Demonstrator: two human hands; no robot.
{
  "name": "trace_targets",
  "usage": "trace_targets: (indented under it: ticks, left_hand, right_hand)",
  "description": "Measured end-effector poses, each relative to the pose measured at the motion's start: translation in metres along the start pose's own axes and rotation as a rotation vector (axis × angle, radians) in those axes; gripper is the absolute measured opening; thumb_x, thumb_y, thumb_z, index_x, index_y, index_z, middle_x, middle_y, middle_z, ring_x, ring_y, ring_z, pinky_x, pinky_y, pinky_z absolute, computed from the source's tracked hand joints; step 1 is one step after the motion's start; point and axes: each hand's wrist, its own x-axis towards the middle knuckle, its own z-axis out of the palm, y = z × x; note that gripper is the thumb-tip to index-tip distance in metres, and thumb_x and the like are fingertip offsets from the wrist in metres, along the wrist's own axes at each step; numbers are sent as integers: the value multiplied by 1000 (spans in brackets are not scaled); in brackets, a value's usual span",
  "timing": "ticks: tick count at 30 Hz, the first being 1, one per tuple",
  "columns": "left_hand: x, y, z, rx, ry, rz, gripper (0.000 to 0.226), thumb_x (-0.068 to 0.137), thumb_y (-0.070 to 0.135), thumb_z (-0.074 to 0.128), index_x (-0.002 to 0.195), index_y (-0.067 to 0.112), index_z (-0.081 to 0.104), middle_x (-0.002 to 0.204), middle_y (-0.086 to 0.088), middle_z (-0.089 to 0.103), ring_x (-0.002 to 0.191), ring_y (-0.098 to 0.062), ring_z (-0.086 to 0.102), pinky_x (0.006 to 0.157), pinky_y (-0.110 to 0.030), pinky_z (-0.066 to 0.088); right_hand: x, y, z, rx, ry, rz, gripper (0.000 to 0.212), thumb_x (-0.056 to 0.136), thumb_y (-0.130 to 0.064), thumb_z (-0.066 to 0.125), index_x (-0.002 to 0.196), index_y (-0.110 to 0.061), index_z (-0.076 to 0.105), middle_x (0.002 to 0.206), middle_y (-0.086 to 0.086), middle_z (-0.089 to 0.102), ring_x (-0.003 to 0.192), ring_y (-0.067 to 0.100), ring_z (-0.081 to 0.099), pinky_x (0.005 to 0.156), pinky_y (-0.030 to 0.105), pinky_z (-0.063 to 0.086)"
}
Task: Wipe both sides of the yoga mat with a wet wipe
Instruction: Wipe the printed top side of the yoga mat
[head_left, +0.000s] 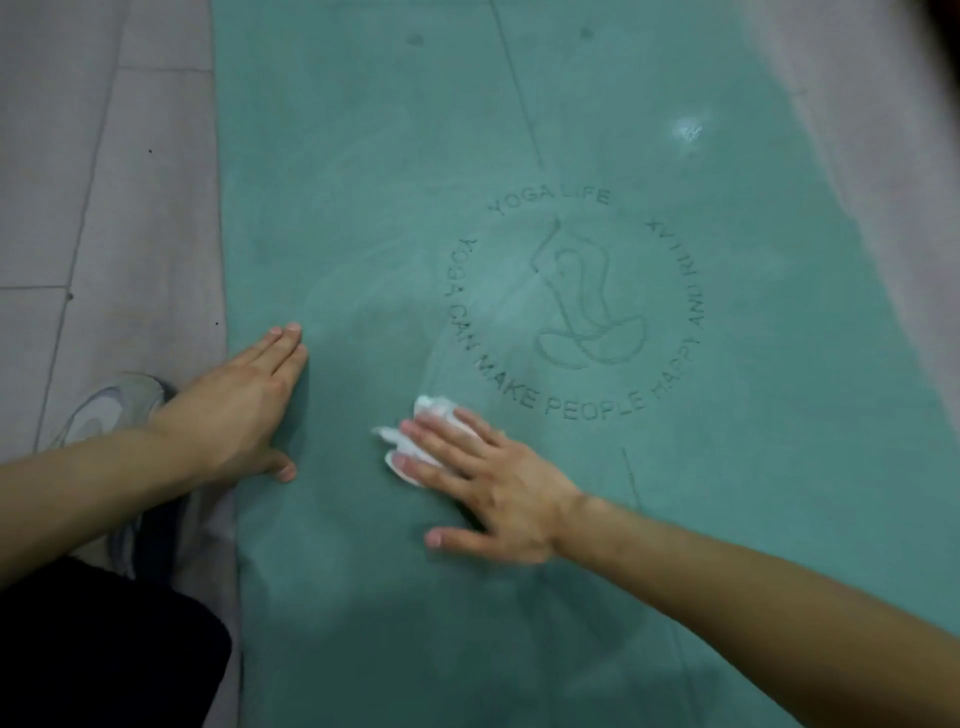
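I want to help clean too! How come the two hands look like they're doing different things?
The right hand has the white wet wipe under its fingers; the left hand has nothing. The left hand's fingers lie close together, the right hand's are spread. The left hand rests by the yoga mat's edge, the right nearer the middle. Both lie flat on it.

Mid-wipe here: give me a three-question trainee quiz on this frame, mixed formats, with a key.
1. True or false: the left hand rests flat on the green yoga mat near its left edge.
2. Multiple choice: the white wet wipe lies A) under the right hand's fingers, B) on the floor tiles, C) under the shoe.
3. Fill in: the top words of the round logo read "YOGA ____".

Key: 1 true; 2 A; 3 LIFE.
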Motion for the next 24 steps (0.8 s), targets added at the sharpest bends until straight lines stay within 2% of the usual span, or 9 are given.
trace_targets:
  ticks: [2, 7, 9, 11, 14, 17, 19, 22, 24]
  left_hand:
    - [1, 1, 0, 0, 0, -9, 156, 53, 67, 94, 165, 1, 7, 174, -16, -4, 162, -27, 3, 128, -29, 3]
    - [4, 5, 0, 30, -8, -22, 156, 53, 65, 94, 164, -3, 8, 173, -21, -1, 162, -31, 7, 125, -29, 1]
    - [5, 7, 0, 44, -7, -26, 156, 53, 64, 94, 163, -4, 8, 172, -23, -1, 161, -33, 8, 126, -30, 2]
    - [5, 7, 0, 49, -11, -29, 156, 54, 64, 94, 163, -4, 6, 172, -23, -3, 161, -33, 6, 126, -31, 1]
    - [6, 3, 3, 61, -5, -40, 156, 50, 62, 96, 163, -5, 11, 172, -24, 0, 161, -33, 7, 126, -31, 1]
    - [8, 3, 7, 99, -20, -58, 158, 41, 59, 100, 160, -8, 21, 170, -27, 8, 159, -36, 16, 125, -33, 6]
    - [9, 5, 7, 128, -49, -80, 159, 40, 61, 99, 160, -9, 20, 169, -28, 9, 159, -37, 18, 127, -30, 0]
    - [12, -1, 13, 188, -88, -95, 164, 19, 62, 100, 151, -14, 39, 162, -33, 29, 149, -42, 38, 124, -22, -12]
    - [13, -6, 18, 189, -77, -86, 165, 18, 62, 100, 151, -14, 39, 162, -32, 30, 149, -41, 38, 124, -23, -10]
  right_hand:
    - [-17, 27, -7, -55, -24, -60, 79, 108, -64, 32, 169, -26, -2, 177, 1, -8, 162, 21, -13, 132, 49, 4]
    - [5, 176, -54, -2, 85, 691, 81, 103, -75, 8, 168, -28, -8, 176, 0, -11, 160, 13, -17, 132, 46, -2]
    - [21, 182, -51, 61, 139, 846, 87, 101, -78, 6, 168, -24, -6, 176, 3, -11, 160, 16, -19, 131, 45, -7]
    - [34, 140, -38, 35, 178, 733, 88, 102, -77, 13, 169, -21, -3, 175, 5, -14, 161, 22, -19, 131, 51, -4]
    - [23, 54, -18, -25, 50, 168, 84, 105, -70, 27, 169, -22, 0, 176, 5, -13, 162, 26, -15, 131, 54, 2]
    - [9, 66, -24, -65, -54, -146, 79, 108, -65, 32, 169, -25, 2, 177, 2, -5, 162, 21, -12, 132, 48, 2]
    - [22, 120, -41, -93, -6, 23, 76, 109, -64, 27, 169, -26, -2, 177, 1, -6, 162, 19, -12, 132, 48, 4]
    - [47, 201, -70, -19, 87, 534, 77, 106, -71, 10, 168, -29, -5, 176, 1, -9, 161, 15, -15, 132, 46, -2]
    - [60, 205, -70, 44, 139, 724, 85, 101, -76, 4, 169, -25, -4, 176, 4, -11, 161, 17, -16, 131, 46, -5]
